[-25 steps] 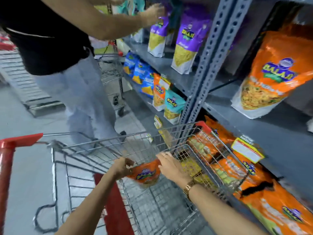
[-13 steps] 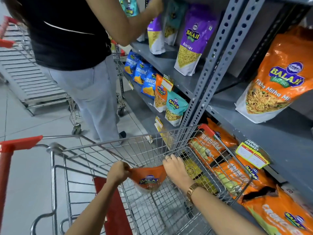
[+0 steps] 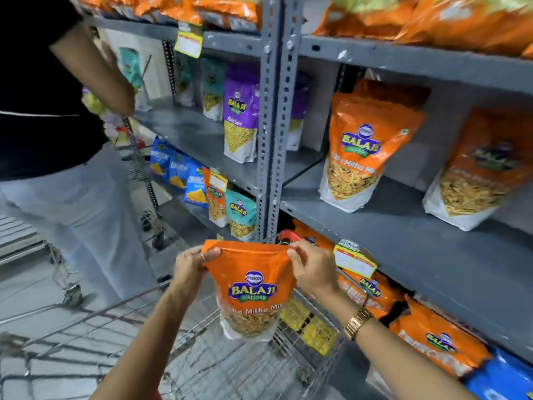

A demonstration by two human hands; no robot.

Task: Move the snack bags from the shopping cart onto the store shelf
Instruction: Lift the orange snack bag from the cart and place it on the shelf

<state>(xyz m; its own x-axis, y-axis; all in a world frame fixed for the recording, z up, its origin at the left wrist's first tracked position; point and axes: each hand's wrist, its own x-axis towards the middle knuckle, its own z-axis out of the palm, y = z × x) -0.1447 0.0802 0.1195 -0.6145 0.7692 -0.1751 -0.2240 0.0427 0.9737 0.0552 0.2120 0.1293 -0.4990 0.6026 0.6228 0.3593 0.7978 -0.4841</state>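
An orange Balaji snack bag (image 3: 251,287) hangs upright above the wire shopping cart (image 3: 305,359). My left hand (image 3: 189,269) pinches its top left corner and my right hand (image 3: 313,267) pinches its top right corner. The grey metal store shelf (image 3: 403,241) stands to the right. On its middle level two matching orange bags (image 3: 363,151) stand apart, with bare grey surface in front of them. The cart basket under the bag looks blurred, and I cannot tell what else lies in it.
Another person in a black top and light trousers (image 3: 72,197) stands at the left, reaching into the shelf. A grey upright post (image 3: 274,125) divides the shelf bays. Purple, teal and blue bags (image 3: 240,116) fill the left bay; orange bags (image 3: 432,339) lie on the bottom level.
Both hands have lifted the orange bag out of the cart basket to above its rim, holding it by the top corners. My view has tilted up toward the shelf.
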